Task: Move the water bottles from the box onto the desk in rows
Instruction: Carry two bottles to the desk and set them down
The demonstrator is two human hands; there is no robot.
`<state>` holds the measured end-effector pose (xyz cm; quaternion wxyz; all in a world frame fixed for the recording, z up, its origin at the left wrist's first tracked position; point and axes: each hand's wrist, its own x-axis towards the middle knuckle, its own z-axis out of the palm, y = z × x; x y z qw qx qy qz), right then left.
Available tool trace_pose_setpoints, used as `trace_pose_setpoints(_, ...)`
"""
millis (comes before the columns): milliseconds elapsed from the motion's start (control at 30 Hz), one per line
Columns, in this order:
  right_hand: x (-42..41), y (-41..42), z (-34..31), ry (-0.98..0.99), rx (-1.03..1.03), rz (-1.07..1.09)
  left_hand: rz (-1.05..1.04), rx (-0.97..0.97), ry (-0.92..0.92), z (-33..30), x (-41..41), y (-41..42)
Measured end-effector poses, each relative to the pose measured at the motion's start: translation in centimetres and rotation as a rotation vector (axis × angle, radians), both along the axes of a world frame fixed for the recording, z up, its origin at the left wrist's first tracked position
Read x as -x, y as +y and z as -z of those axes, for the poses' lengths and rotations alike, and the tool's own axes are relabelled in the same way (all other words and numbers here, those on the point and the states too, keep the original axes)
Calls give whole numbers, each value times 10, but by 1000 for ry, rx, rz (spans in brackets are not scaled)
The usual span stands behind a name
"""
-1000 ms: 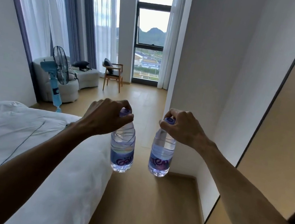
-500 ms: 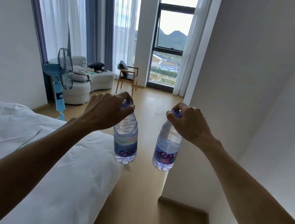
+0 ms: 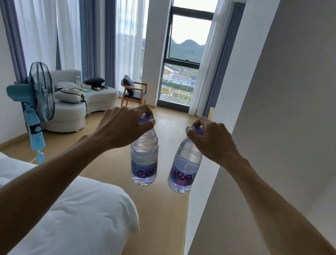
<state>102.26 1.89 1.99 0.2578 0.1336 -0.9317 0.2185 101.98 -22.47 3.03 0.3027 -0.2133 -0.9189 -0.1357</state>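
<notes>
Two clear water bottles with purple caps and purple labels hang in the air over the wooden floor. My left hand [image 3: 121, 126] grips the cap of the left bottle [image 3: 144, 161]. My right hand [image 3: 210, 140] grips the cap of the right bottle [image 3: 184, 168]. Both arms are stretched out in front of me, the bottles side by side and a little apart. Neither the box nor the desk is in view.
A bed with white bedding [image 3: 42, 206] fills the lower left. A white wall corner [image 3: 223, 136] stands close on the right. Ahead are a blue standing fan [image 3: 36, 103], a white sofa [image 3: 72, 107], a wooden chair [image 3: 133, 93] and a tall window [image 3: 182, 63].
I have walked forward along the gap between bed and wall; the sofa, fan and window are nearer. The wooden panel on the right has left the view. Both hands still hold their bottles.
</notes>
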Motion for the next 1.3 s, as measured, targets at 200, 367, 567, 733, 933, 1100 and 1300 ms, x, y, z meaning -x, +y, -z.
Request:
trace_pose_setpoints(200, 118, -1, 4, -4, -21, 42, -20, -2, -36, 3, 121, -3)
trace_pose_setpoints(367, 225, 0, 19, 14, -5, -3, -33, -8, -57, 15, 224, -2)
trace_pose_setpoints(567, 359, 4, 21, -9, 3, -96, -98, -1, -89, 10, 338, 7)
trace_pose_setpoints(733, 455, 9, 15, -25, 9, -87, -130, -47, -95, -1, 429, 17)
trace_pose_setpoints(933, 572, 17, 18, -23, 51, -16, -141, -23, -96, 5, 545, 35)
trace_pose_setpoints(1100, 663, 32, 20, -30, 88, 19, -104, -115, -140, 17, 649, 37)
trace_pose_setpoints(1300, 785, 53, 4, -31, 75, 41, -38, -112, -122, 8, 787, 57)
